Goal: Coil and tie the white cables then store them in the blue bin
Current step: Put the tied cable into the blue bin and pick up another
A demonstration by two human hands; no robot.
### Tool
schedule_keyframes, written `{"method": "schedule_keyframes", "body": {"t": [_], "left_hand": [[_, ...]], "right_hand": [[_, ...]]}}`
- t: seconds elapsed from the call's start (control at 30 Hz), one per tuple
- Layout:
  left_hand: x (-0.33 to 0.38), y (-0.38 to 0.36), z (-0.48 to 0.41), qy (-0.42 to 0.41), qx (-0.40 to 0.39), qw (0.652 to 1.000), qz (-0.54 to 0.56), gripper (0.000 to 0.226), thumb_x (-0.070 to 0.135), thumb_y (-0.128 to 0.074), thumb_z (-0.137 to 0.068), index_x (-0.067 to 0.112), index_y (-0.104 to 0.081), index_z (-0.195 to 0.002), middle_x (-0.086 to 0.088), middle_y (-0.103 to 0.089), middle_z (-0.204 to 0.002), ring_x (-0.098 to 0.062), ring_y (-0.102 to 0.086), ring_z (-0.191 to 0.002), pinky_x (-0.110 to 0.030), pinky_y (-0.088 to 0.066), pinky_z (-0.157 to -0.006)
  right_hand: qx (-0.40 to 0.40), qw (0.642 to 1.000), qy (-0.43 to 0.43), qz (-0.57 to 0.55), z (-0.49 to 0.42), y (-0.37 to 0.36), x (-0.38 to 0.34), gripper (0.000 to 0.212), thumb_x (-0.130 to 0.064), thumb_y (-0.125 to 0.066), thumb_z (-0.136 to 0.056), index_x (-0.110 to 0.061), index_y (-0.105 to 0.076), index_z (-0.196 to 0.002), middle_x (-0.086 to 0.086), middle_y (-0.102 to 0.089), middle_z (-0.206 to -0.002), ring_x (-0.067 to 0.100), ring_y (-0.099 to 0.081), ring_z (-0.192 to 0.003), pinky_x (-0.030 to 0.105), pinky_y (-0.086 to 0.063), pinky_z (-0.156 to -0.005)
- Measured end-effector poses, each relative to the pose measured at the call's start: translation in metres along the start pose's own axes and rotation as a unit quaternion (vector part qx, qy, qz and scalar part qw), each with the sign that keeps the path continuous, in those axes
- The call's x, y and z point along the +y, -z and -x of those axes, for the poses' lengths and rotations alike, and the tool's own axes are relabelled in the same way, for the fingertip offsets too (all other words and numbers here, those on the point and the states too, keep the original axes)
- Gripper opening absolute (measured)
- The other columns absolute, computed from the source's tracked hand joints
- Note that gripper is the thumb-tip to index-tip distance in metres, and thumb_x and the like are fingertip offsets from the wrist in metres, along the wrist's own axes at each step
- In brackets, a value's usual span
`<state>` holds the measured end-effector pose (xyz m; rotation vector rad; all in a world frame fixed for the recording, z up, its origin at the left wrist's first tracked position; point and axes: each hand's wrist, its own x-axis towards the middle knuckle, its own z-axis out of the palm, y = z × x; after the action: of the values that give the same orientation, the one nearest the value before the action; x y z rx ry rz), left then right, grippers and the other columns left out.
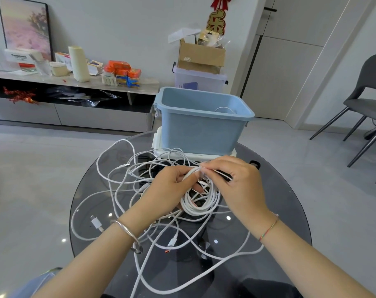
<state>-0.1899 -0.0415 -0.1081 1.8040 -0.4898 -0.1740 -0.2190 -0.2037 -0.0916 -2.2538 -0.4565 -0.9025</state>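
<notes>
A coiled white cable (201, 204) hangs between my hands over the round dark glass table (290, 196). My left hand (167, 190) grips the coil's left side. My right hand (236, 186) pinches the top of the coil, with a black strap (224, 175) sticking out between its fingers. Several loose white cables (118, 179) lie tangled on the table under and around my hands. The blue bin (204, 125) stands on its white lid just beyond my hands, with a white cable (224, 109) showing inside.
A grey chair (367, 100) stands at the right. Behind the bin are a clear storage box (200, 79) with a cardboard box (201, 55) on top. A low cabinet (64, 112) with clutter runs along the left wall.
</notes>
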Motion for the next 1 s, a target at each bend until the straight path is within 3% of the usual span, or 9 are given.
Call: {"method": "schedule_keyframes", "body": {"t": [0.1, 0.17, 0.23, 0.3, 0.37, 0.5, 0.63, 0.83, 1.0], "left_hand": [[0.001, 0.003, -0.001, 0.004, 0.006, 1.000, -0.005, 0.019, 0.027, -0.051, -0.097, 0.020, -0.070, -0.097, -0.002, -0.075, -0.081, -0.002, -0.031, -0.032, -0.012, -0.027, -0.038], [0.000, 0.006, 0.000, 0.006, 0.000, 1.000, -0.014, 0.020, 0.027, -0.052, -0.097, 0.022, -0.071, -0.097, 0.001, -0.075, -0.081, -0.009, -0.042, -0.040, -0.021, -0.036, -0.045], [-0.001, 0.009, 0.001, 0.013, -0.009, 1.000, 0.004, 0.021, 0.028, -0.052, -0.097, 0.023, -0.072, -0.096, 0.002, -0.075, -0.084, -0.029, -0.064, -0.067, -0.040, -0.051, -0.070], [-0.003, 0.013, 0.000, 0.024, -0.013, 0.999, 0.025, 0.022, 0.027, -0.053, -0.097, 0.020, -0.074, -0.097, 0.001, -0.075, -0.088, -0.024, -0.069, -0.091, -0.042, -0.049, -0.095], [-0.003, 0.014, 0.000, 0.030, -0.024, 0.999, 0.034, 0.022, 0.027, -0.054, -0.096, 0.017, -0.074, -0.100, 0.000, -0.075, -0.090, -0.015, -0.069, -0.095, -0.038, -0.047, -0.099], [-0.002, 0.014, 0.000, 0.028, -0.059, 0.997, 0.051, 0.024, 0.029, -0.052, -0.096, 0.020, -0.071, -0.108, 0.000, -0.075, -0.093, -0.028, -0.070, -0.092, -0.045, -0.049, -0.095], [0.005, 0.009, -0.003, 0.018, -0.076, 0.996, 0.048, 0.026, 0.027, -0.049, -0.099, 0.017, -0.069, -0.112, -0.001, -0.075, -0.097, -0.029, -0.070, -0.072, -0.033, -0.058, -0.078], [0.017, 0.006, -0.014, -0.009, -0.106, 0.994, 0.001, 0.034, 0.042, -0.047, -0.097, 0.018, -0.069, -0.107, -0.015, -0.072, -0.100, -0.031, -0.072, -0.069, -0.056, -0.048, -0.085], [0.049, 0.016, -0.040, -0.018, -0.065, 0.998, -0.009, 0.026, 0.038, -0.056, -0.094, 0.016, -0.069, -0.098, -0.004, -0.075, -0.088, -0.031, -0.071, -0.075, -0.033, -0.052, -0.067]], "right_hand": [[0.006, 0.998, 0.058, 0.030, 0.002, -0.002, 0.000, 0.006, -0.018, -0.072, -0.083, -0.016, -0.076, -0.087, -0.009, -0.070, -0.083, 0.007, -0.064, -0.079, 0.027, -0.052, -0.070], [-0.001, 0.998, 0.062, 0.028, 0.003, -0.004, 0.001, 0.007, -0.020, -0.071, -0.084, -0.017, -0.076, -0.088, -0.009, -0.070, -0.084, 0.007, -0.064, -0.080, 0.028, -0.053, -0.070], [-0.015, 0.998, 0.057, 0.022, 0.004, -0.006, 0.000, 0.012, -0.024, -0.067, -0.086, -0.018, -0.075, -0.090, -0.010, -0.068, -0.086, 0.004, -0.063, -0.083, 0.025, -0.052, -0.072], [-0.042, 0.997, 0.051, 0.030, 0.004, -0.007, 0.001, 0.018, -0.028, -0.062, -0.088, -0.018, -0.075, -0.093, -0.011, -0.067, -0.089, 0.002, -0.060, -0.087, 0.021, -0.050, -0.076], [-0.081, 0.997, 0.015, 0.006, 0.004, -0.007, 0.002, 0.019, -0.029, -0.060, -0.090, -0.020, -0.076, -0.096, -0.012, -0.066, -0.092, 0.003, -0.060, -0.091, 0.018, -0.048, -0.080], [-0.086, 0.979, -0.124, -0.141, 0.001, -0.002, 0.001, 0.010, -0.015, -0.072, -0.081, -0.018, -0.077, -0.089, -0.007, -0.067, -0.086, 0.005, -0.064, -0.086, 0.016, -0.049, -0.079], [-0.073, 0.969, -0.176, -0.159, -0.002, 0.005, 0.003, 0.010, -0.009, -0.078, -0.074, -0.017, -0.075, -0.079, -0.005, -0.071, -0.082, 0.007, -0.067, -0.080, 0.021, -0.053, -0.076], [-0.093, 0.967, -0.199, -0.130, -0.010, 0.015, 0.001, 0.012, -0.018, -0.077, -0.077, -0.017, -0.067, -0.082, -0.007, -0.071, -0.077, 0.004, -0.068, -0.074, 0.020, -0.055, -0.070], [-0.035, 0.983, -0.167, -0.069, -0.037, 0.026, 0.002, 0.010, -0.020, -0.075, -0.079, -0.019, -0.065, -0.077, -0.008, -0.071, -0.075, 0.006, -0.068, -0.071, 0.030, -0.056, -0.065]]}}
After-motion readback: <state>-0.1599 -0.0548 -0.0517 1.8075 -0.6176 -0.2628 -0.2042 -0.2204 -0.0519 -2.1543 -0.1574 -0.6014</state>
